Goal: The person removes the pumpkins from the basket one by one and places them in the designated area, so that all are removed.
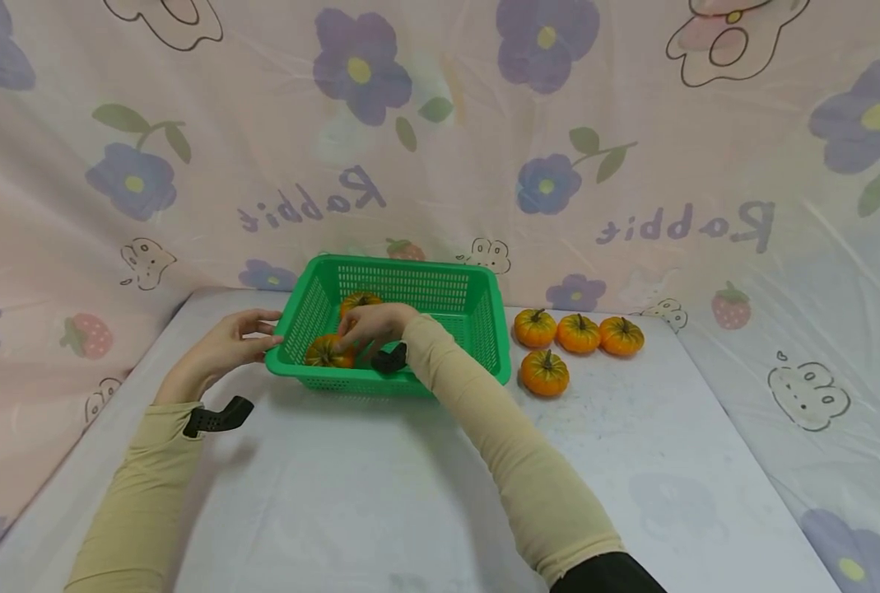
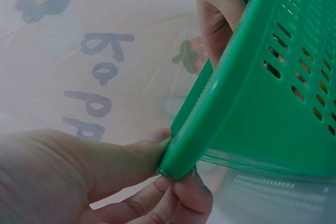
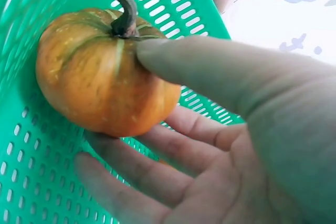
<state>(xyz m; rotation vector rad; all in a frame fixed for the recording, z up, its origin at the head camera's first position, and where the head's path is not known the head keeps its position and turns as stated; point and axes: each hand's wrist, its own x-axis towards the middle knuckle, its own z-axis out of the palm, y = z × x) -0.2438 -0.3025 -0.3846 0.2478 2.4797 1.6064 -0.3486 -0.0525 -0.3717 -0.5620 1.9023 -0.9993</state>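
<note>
A green plastic basket (image 1: 440, 287) stands at the back of the table. My left hand (image 1: 225, 350) pinches its left rim, thumb above and fingers below, as the left wrist view shows at the basket edge (image 2: 197, 135). Inside the basket my right hand (image 1: 376, 325) holds a small orange pumpkin (image 3: 100, 82) at the front left corner. Its thumb lies on top near the curved stem, and its other fingers reach round the lower side. Behind that hand, a second pumpkin (image 1: 358, 301) lies in the basket, partly hidden.
Right of the basket, three small pumpkins (image 1: 578, 333) form a row at the back, with another pumpkin (image 1: 545, 373) in front of them. A printed cloth backdrop (image 1: 454, 165) rises behind the white-covered table (image 1: 321, 494).
</note>
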